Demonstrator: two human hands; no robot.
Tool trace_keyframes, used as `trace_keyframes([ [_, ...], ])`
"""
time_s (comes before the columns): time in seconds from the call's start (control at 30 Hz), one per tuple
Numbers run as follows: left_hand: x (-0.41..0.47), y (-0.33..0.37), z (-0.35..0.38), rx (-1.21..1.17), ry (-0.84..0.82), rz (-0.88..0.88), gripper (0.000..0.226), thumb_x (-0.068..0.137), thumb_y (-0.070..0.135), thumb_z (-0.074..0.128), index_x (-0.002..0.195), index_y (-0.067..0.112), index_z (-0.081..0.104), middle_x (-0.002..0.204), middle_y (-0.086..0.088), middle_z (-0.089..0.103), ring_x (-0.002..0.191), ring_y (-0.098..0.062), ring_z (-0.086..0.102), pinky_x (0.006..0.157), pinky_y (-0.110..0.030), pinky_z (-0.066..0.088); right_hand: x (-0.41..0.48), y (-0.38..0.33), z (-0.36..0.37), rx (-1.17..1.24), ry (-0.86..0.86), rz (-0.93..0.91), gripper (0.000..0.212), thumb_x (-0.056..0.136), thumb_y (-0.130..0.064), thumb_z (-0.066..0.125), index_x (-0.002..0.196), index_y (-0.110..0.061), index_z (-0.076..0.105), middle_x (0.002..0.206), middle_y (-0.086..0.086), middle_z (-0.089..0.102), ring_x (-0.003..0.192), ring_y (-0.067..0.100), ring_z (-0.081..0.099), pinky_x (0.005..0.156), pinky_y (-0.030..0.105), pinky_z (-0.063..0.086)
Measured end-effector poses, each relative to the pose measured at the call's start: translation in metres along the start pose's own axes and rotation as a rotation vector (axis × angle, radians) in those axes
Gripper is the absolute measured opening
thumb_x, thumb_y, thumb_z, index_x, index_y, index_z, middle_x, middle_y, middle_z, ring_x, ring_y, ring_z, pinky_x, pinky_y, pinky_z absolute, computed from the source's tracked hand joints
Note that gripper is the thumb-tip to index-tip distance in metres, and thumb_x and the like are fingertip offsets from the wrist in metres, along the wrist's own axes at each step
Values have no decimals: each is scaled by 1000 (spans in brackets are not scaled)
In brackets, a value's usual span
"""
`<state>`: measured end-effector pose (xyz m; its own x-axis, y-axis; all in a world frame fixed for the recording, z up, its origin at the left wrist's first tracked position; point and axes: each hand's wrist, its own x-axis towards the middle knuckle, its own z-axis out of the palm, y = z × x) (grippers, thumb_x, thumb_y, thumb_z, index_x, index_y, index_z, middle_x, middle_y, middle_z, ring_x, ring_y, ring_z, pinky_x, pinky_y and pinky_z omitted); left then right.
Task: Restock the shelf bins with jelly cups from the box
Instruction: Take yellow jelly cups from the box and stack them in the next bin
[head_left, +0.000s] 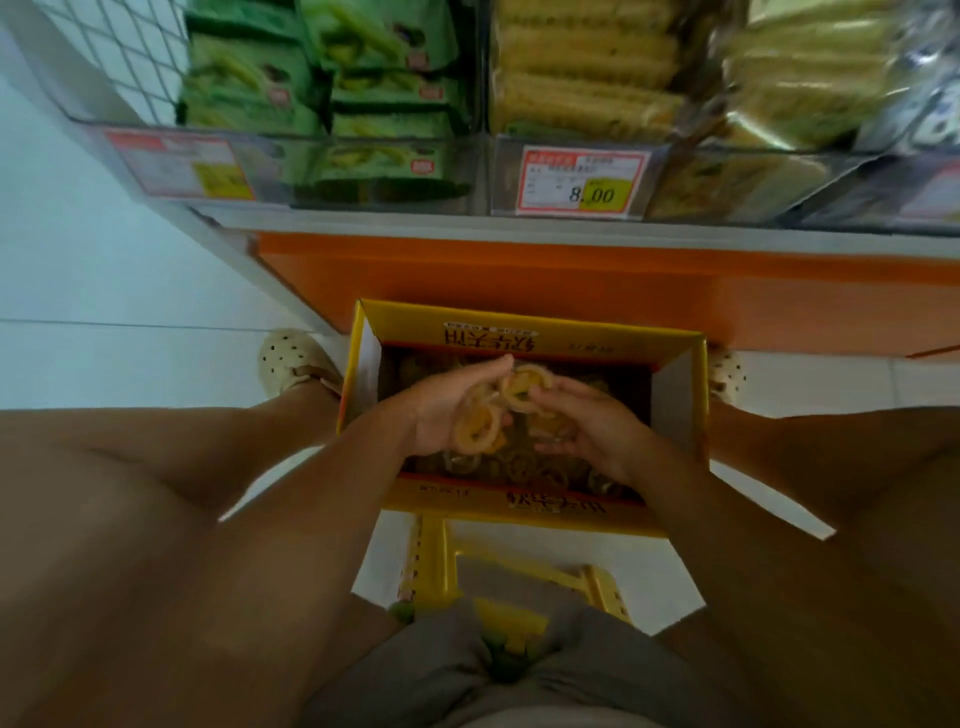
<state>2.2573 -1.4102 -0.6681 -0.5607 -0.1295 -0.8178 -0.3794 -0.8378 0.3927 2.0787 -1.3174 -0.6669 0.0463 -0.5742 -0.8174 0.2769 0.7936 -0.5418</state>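
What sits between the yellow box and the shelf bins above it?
The head view shows an orange shelf panel and the white shelf edge between box and bins.

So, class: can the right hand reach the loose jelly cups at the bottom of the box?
Probably yes: the right hand hovers over the open box, just above the loose jelly cups, with nothing between them.

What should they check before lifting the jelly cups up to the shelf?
1. Grip of left hand on jelly cups: ok.
2. Grip of right hand on a cup: cannot tell, blurry.
3. The box is open with more cups inside: ok.
4. Room for jelly cups in the bins: cannot tell; those in view hold green packs and yellow packs.
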Motion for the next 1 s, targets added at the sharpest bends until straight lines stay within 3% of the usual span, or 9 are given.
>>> trace_keyframes([
  [0.13, -33, -1, 21, 68, 116, 94, 39, 85, 40, 68, 119, 21, 63, 101, -2, 72, 78, -14, 68, 70, -32, 52, -36, -10, 12, -63, -21, -120, 61, 62, -50, 77, 119, -30, 66, 125, -1, 65, 113, 21, 62, 91, 40, 54],
  [0.23, -58, 3, 30, 98, 118, 154, 26, 89, 32, 66, 112, 21, 66, 96, -1, 75, 75, -14, 69, 61, -27, 53, -66, -22, 21, -144, -13, -227, 68, 55, -58, 78, 118, -35, 65, 125, -3, 63, 113, 20, 61, 91, 42, 55],
  [0.37, -88, 17, 47, 230, 88, 208, 34, 89, 36, 65, 122, 26, 63, 106, -3, 74, 83, -19, 70, 60, -26, 52, -102, -33, 28, -196, -7, -356, 56, 61, -50, 77, 113, -39, 61, 121, -6, 61, 107, 15, 63, 84, 39, 58],
  [0.53, -115, 39, 73, 368, 87, 325, 31, 89, 34, 65, 119, 26, 66, 100, -4, 74, 76, -14, 69, 58, -23, 50, -130, -50, 19, -212, 85, -474, 71, 69, -34, 82, 129, -27, 45, 119, -9, 58, 106, 9, 60, 89, 27, 54],
  [0.6, -123, 45, 82, 381, 99, 366, 32, 85, 36, 69, 114, 23, 67, 96, -4, 74, 73, -13, 70, 57, -23, 50, -135, -57, 14, -211, 108, -521, 69, 66, -40, 85, 124, -20, 53, 115, -1, 64, 107, 15, 61, 94, 30, 52],
  [0.7, -131, 49, 96, 383, 103, 398, 37, 82, 40, 71, 114, 22, 66, 96, -5, 75, 75, -15, 71, 56, -23, 50, -137, -59, 6, -61, 32, -577, 69, 66, -38, 87, 120, -6, 59, 114, 14, 68, 111, 30, 63, 98, 43, 50],
  [0.87, -123, 38, 112, 351, 103, 425, 32, 88, 40, 65, 116, 24, 63, 102, -6, 75, 87, -21, 72, 61, -26, 52, -139, -48, 2, 278, -20, -592, 47, 72, -16, 75, 113, -2, 54, 107, 8, 71, 101, 23, 68, 89, 37, 52],
  [1.0, -111, 27, 121, 305, 122, 434, 27, 90, 37, 64, 115, 27, 61, 97, -5, 76, 89, -22, 73, 59, -25, 52, -135, -39, 4, 451, -64, -554, 42, 93, -30, 59, 122, -1, 55, 110, 16, 62, 103, 26, 61, 94, 42, 49],
])
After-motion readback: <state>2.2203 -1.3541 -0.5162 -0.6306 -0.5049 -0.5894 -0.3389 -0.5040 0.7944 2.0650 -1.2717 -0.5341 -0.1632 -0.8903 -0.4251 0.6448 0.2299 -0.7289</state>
